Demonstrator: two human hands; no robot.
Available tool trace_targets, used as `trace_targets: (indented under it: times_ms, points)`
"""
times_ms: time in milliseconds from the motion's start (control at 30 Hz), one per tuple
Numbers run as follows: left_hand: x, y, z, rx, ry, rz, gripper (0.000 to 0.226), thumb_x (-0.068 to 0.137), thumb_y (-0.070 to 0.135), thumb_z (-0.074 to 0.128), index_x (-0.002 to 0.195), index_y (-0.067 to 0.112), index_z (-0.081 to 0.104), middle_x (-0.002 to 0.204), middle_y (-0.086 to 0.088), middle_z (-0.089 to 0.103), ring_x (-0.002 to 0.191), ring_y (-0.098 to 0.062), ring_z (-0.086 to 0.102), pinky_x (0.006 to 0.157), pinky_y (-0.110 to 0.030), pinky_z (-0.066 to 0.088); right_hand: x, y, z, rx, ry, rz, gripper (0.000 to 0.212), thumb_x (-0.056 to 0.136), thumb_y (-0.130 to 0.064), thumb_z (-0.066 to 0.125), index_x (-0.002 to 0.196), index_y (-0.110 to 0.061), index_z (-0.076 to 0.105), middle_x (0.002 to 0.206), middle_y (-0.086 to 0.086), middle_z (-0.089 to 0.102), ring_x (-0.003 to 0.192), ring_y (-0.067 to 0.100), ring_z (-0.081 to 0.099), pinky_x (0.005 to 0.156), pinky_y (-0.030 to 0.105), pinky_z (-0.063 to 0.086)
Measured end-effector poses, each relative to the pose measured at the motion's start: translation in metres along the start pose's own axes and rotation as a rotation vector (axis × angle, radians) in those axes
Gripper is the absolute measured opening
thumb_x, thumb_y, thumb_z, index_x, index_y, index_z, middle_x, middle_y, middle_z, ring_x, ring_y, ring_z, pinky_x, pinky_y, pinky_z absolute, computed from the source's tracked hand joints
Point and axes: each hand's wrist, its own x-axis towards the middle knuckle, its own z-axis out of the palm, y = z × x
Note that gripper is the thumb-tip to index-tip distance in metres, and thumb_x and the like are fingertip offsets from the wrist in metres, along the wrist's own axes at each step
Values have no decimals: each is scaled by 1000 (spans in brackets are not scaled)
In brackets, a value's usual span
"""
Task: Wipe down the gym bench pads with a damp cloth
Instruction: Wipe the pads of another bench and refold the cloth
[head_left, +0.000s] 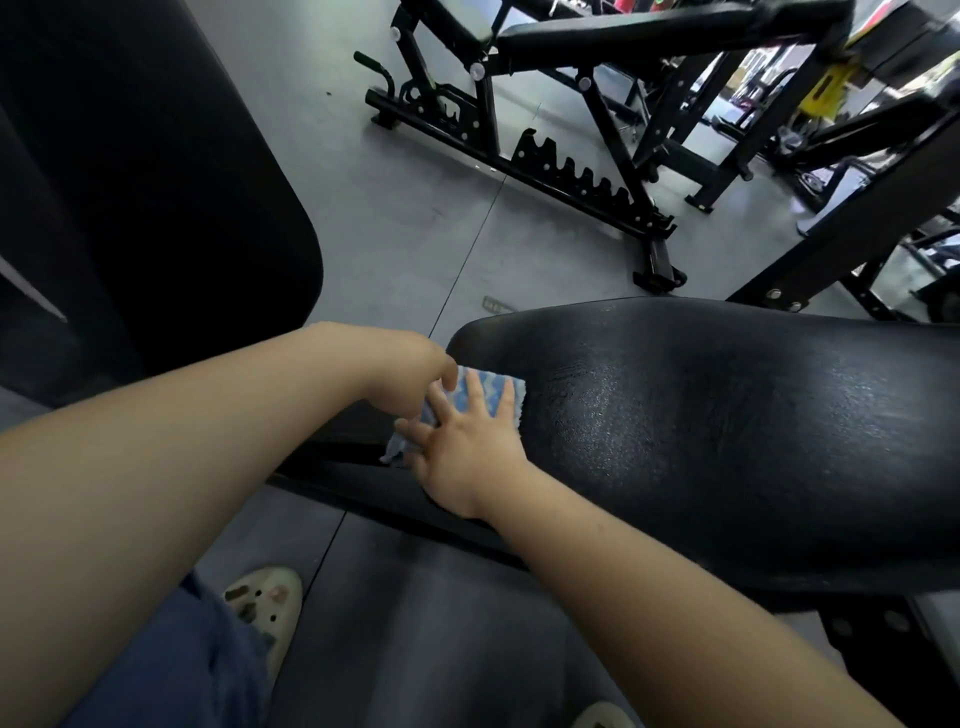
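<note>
Blue cloth (491, 389) at pad's (727, 415) left end, right hand (467, 441) flat on it, left hand (415, 379) pinching its edge; pad runs rightward.

Both bare forearms come in from the bottom and meet at the near left end of the surface. The left hand (410, 376) is bent down at the wrist, fingers curled under and pinching the cloth's (488, 391) edge, though the fingertips themselves are mostly hidden. The right hand (467, 447) lies flat on top of the cloth, palm down, fingers (506, 396) straight and spread a bit, thumb sticking out to the left. The two hands nearly touch.
</note>
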Motion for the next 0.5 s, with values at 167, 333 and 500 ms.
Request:
trace_targets:
  times_ms: [167,333,500]
  points:
    - [1,7,-2,-27,44,27,58,88,14,58,140,24,36,135,-4,48,117,-22,49,91,-29,42,-40,-9,7,-102,30,44,53,99,-46,29,148,-42,9,159,7,-5,140,49,-11,104,70,-6]
    - [9,21,16,-92,48,94,97,77,24,74,150,24,9,146,-8,31,132,-24,37,106,-36,35,-83,-3,16,-105,116,228,69,64,-46,75,130,-39,54,134,12,56,121,51,47,96,69,32]
    - [17,32,38,-215,19,137,123,63,41,83,149,30,-3,156,-6,6,143,-24,16,114,-40,24,-125,26,16,-114,190,287,52,75,-42,55,126,-32,59,129,13,59,116,49,52,93,68,36]
